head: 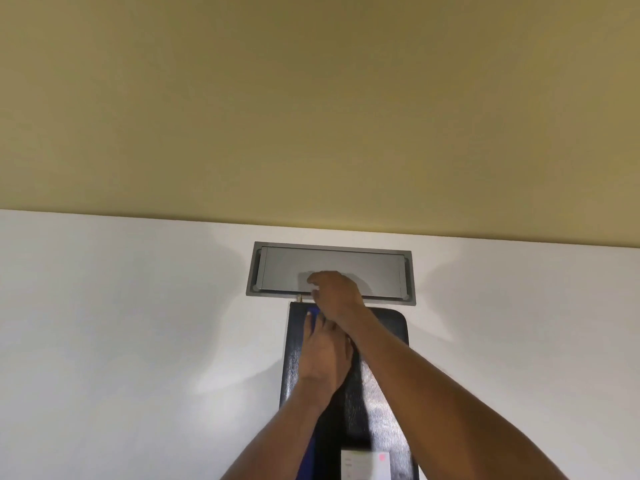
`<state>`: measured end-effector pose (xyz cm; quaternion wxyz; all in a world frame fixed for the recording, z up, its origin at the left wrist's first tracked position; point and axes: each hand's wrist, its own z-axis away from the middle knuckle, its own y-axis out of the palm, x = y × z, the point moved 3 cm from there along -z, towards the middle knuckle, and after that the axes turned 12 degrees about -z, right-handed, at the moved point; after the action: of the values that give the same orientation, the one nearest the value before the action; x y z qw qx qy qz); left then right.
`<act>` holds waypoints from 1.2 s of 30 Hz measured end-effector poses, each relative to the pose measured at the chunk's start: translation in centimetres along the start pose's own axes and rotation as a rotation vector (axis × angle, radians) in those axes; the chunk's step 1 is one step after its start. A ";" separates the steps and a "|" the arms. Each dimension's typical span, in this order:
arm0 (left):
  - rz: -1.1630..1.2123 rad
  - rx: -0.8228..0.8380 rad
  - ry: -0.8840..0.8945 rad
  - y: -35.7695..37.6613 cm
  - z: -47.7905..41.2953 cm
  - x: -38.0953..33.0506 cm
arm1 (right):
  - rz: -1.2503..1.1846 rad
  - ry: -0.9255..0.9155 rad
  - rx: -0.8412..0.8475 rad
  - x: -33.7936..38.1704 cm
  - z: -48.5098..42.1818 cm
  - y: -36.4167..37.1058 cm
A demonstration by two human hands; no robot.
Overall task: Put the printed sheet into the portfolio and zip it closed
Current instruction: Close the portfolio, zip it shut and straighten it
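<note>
The black leather-look portfolio [384, 341] lies on the white table, its long side running away from me. My left hand [322, 362] rests flat on its cover, fingertips near a blue patch [313, 311] at the far left corner. My right hand [334, 294] crosses over the left at the portfolio's far edge with its fingers curled; I cannot see whether they grip anything. A small metal zipper pull [298, 298] sticks out at the far left corner, just left of that hand. A white paper with a pink mark [365, 464] shows at the near end.
A grey metal cable hatch [277, 268] is set into the white table [121, 323] just beyond the portfolio. A yellow-tan wall [311, 116] rises behind the table's far edge. A blue strip [308, 459] shows by my left forearm.
</note>
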<state>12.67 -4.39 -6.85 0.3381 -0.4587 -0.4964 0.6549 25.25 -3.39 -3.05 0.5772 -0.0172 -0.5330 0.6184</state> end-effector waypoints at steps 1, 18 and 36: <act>-0.048 -0.023 -0.003 -0.5 0.5 0.3 | -0.049 0.004 -0.061 -0.4 1.2 -0.7; 0.258 0.170 -0.417 -0.3 13.6 4.9 | -0.211 0.472 -0.335 -11.9 23.6 6.0; 0.438 0.092 -0.713 -0.1 14.9 5.8 | -0.657 0.597 -0.461 -12.7 25.6 6.9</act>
<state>-3.28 -4.20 -6.98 0.0181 -0.2825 -0.4431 0.8506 8.36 -27.40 -4.27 0.8501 -0.1518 -0.4444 0.2382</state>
